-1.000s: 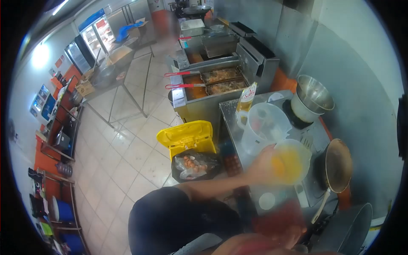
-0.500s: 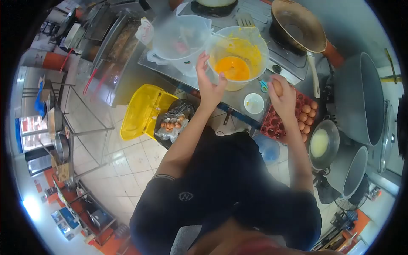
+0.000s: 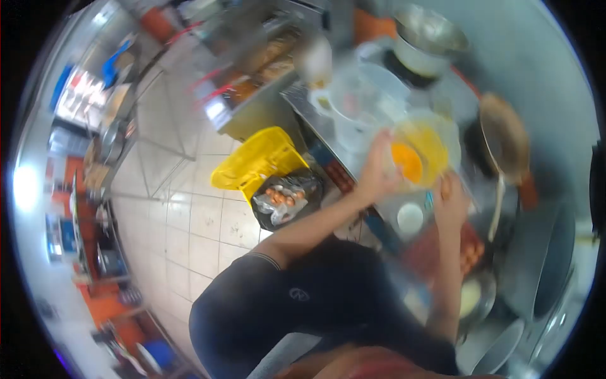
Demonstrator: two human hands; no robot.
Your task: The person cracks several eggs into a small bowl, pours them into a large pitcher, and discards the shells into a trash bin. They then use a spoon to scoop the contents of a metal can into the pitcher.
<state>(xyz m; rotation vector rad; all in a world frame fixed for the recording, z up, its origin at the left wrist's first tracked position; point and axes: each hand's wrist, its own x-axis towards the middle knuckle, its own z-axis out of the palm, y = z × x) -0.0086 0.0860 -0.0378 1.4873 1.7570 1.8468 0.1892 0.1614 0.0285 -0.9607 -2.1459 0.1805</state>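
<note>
My right hand (image 3: 453, 207) curls round one egg (image 3: 446, 188); one yolky bowl (image 3: 439, 140) is by my left hand (image 3: 377, 172), its grip too blurred to tell.

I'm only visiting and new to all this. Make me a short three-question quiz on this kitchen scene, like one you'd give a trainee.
1. True or false: the bin lid is shut.
2. Which hand holds an egg? A) left B) right
3. Fill in: the egg mix in the jug beside the left hand is coloured ____.

Key
1. False: the yellow bin lid stands open.
2. B: the right hand holds it.
3. Orange-yellow.
</note>
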